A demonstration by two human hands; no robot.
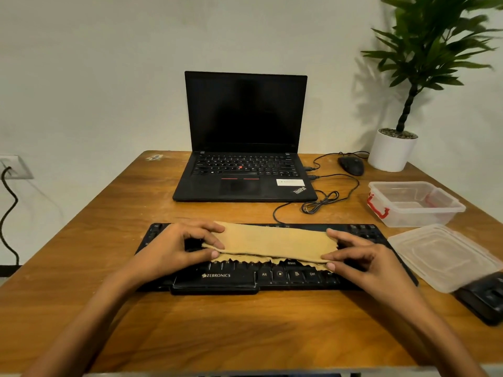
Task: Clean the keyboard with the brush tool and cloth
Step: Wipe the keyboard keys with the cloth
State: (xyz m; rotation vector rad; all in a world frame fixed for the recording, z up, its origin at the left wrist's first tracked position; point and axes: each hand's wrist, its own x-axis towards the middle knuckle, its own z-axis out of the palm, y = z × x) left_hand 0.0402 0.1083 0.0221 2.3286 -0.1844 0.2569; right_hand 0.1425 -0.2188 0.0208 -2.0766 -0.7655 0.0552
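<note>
A black Zebronics keyboard [242, 278] lies across the wooden table in front of me. A tan cloth [272, 242] with zigzag edges, folded into a long strip, lies over the keyboard's middle keys. My left hand [177, 246] pinches the strip's left end between thumb and fingers. My right hand [359, 257] pinches its right end the same way. No brush tool is visible.
An open black laptop [245, 148] stands behind the keyboard, with a mouse [351, 164] and coiled cables [321, 202] to its right. A clear plastic box [413, 202] and its lid [446, 257] lie at the right, a black object [484, 300] beyond them. A potted plant [392, 153] stands at the back right.
</note>
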